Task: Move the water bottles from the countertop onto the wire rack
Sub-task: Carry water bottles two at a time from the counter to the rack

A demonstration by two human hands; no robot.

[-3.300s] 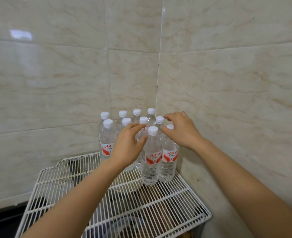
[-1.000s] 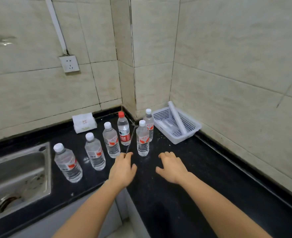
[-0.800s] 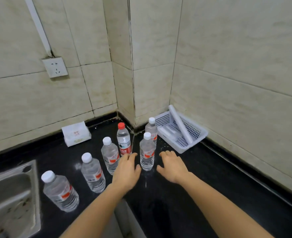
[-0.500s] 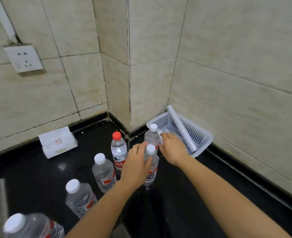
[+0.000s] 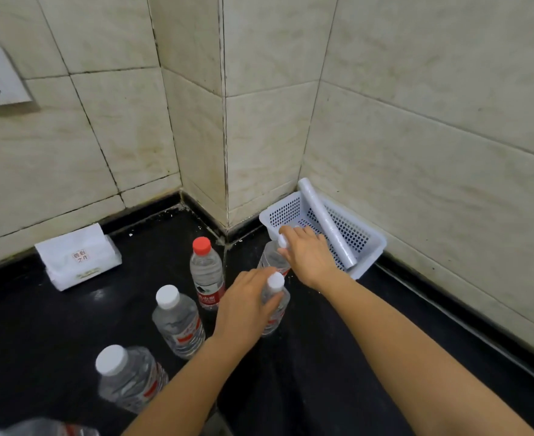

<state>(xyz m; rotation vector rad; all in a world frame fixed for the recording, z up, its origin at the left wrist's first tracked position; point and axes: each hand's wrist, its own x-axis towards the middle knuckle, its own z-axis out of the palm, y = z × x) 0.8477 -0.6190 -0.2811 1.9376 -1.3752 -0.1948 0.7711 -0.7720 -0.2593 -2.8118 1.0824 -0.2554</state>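
Glossy black surface [image 5: 338, 357] meets beige marbled tile in a grimy corner. The left hand [image 5: 247, 306] wraps the shoulder of the clear, white-capped front bottle [image 5: 277, 313]. The right hand [image 5: 309, 256] closes round the cap of the rear bottle [image 5: 269, 259], which stands just beside a perforated white plastic basket [image 5: 283, 212] holding a smooth roll [image 5: 325, 225]. A red-capped bottle [image 5: 206, 273] stands upright to the left. To the right, bare surface runs along the wall edge.

Both bare forearms are stretched forward from the lower edge of the view. The left hand [image 5: 247, 305] is wrapped round the near bottle [image 5: 275, 282] just below its cap. The right hand [image 5: 309, 256] is held further out, its fingers curled on the top of the far bottle [image 5: 269, 260].
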